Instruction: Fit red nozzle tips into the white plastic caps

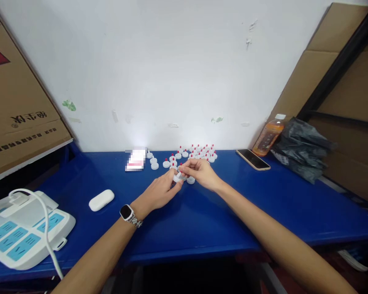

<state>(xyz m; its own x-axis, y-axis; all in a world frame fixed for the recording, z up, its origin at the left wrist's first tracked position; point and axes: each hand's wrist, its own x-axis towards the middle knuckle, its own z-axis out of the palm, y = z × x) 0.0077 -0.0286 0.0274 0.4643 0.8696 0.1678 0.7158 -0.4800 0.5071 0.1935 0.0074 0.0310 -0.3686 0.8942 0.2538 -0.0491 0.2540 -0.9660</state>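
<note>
Between the thumb and fingers of my left hand is a white nozzle cap, tilted, with its spout toward the right. My right hand is closed in a pinch at the tip of that spout, where a bit of red shows; the fingers partly hide it. Just beyond my hands stand several white caps with red tips, and more crowd together at the back right. To the left are a few white caps without red tips. Another white cap lies right beside my fingers.
On the blue table, a white oval case and a power strip with a cable lie left. A phone, an orange drink bottle and a black plastic bag are right. Cardboard boxes flank the white wall.
</note>
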